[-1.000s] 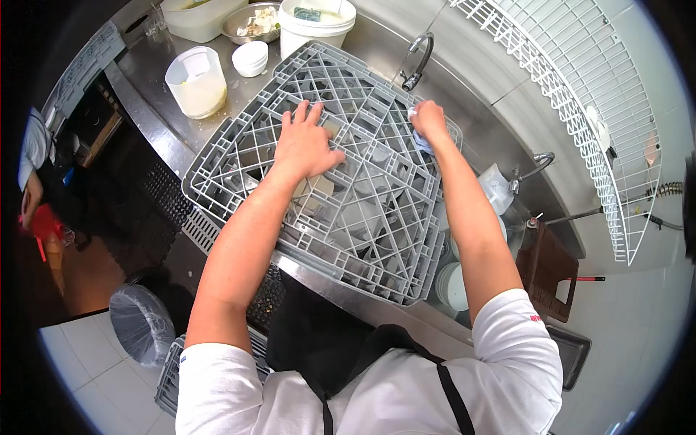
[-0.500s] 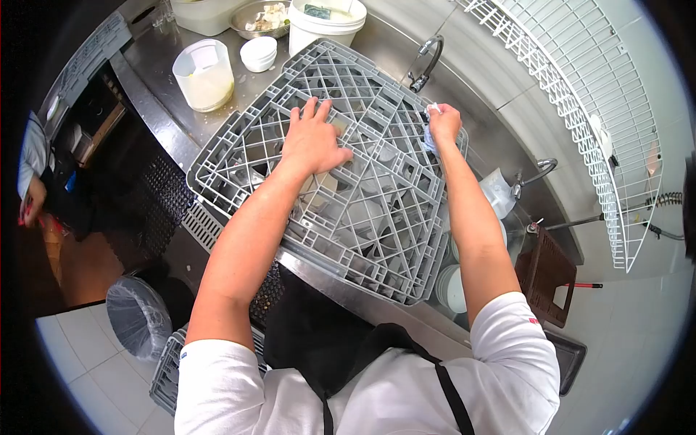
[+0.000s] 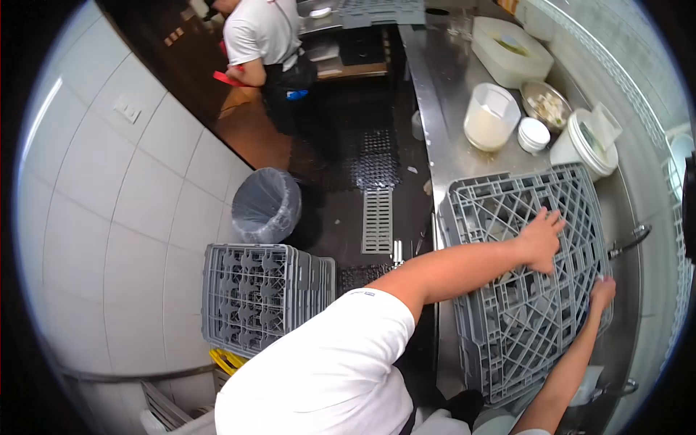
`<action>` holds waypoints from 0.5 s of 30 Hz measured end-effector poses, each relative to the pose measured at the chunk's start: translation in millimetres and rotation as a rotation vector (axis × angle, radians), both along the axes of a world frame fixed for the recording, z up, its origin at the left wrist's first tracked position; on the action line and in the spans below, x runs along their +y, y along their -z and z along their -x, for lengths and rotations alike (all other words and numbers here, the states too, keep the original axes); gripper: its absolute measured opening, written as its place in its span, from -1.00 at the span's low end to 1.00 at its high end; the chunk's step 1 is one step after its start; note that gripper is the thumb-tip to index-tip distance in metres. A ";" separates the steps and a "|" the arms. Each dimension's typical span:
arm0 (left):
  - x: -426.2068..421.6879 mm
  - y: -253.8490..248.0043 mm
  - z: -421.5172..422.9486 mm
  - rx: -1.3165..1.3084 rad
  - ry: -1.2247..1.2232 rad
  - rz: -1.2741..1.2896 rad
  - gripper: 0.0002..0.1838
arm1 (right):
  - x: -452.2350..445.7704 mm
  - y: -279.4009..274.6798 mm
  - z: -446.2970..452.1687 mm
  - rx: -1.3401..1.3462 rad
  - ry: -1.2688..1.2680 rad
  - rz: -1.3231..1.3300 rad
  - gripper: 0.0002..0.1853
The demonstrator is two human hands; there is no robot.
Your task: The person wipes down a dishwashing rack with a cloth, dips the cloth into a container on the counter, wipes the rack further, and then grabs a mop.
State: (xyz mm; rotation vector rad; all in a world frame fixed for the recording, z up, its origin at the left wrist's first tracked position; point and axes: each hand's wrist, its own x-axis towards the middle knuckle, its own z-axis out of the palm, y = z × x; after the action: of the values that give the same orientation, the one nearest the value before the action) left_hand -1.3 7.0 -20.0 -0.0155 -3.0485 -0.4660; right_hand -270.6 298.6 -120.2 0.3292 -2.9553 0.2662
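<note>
A grey plastic dishwasher rack (image 3: 500, 319) lies on the steel counter with its lattice face up. Pale dishes show dimly through the bars. My left hand (image 3: 541, 241) rests on the lattice with its fingers spread, holding nothing. At the rack's far right edge, my right hand (image 3: 602, 291) is closed around a crumpled white and blue cloth, mostly hidden now behind the fingers and the rack.
Beyond the rack stand a clear plastic tub (image 3: 491, 119), stacked white bowls (image 3: 533, 135), a metal bowl of scraps (image 3: 545, 105) and a white bucket (image 3: 580, 148). A tap (image 3: 631, 241) is at right. Stacked racks (image 3: 250, 297), a lined bin (image 3: 266, 206) and another person (image 3: 264, 43) are left.
My view has swung left, bringing the other person, bin and stacked racks into fuller sight. Both hands stay at about the same places on the rack.
</note>
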 end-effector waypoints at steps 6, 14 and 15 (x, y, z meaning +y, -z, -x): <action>-1.2 -6.4 -2.1 0.041 0.000 -0.016 -0.39 | 7.3 -16.1 -4.4 0.085 -0.008 0.325 -0.68; 0.8 -2.1 -0.4 0.051 -0.023 -0.013 -0.42 | 22.1 -11.6 -62.0 0.076 -0.402 0.174 -0.64; 0.8 -1.0 0.8 0.060 -0.029 -0.009 -0.42 | 26.6 -9.3 -72.1 0.171 -0.437 0.204 -0.65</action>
State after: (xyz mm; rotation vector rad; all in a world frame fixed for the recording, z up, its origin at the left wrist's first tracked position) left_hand -2.1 7.8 -19.0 0.0145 -2.9840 -0.4680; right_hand -198.5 325.2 -110.9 0.9172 -2.6289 0.5540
